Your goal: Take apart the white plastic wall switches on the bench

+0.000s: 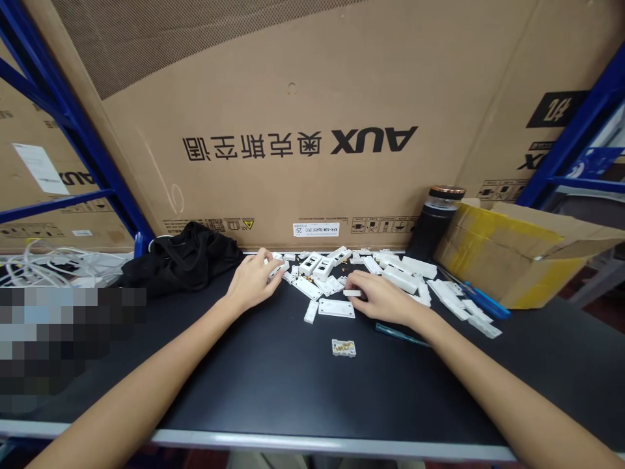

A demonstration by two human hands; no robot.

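Note:
At the left end of a pile of white plastic parts, my left hand has its thumb and fingers closed on a white plastic piece. My right hand pinches a small white plastic strip at the pile's front. Below the strip lies a flat white plate, with a narrow white piece beside it. Nearer me sits a small white part with brass-coloured bits in it. Several white housings with dark slots lie between my hands.
Right of the pile are a blue-handled tool, more white strips, a dark flask and an open carton. A teal tool lies by my right wrist. Black cloth and white cables are at left.

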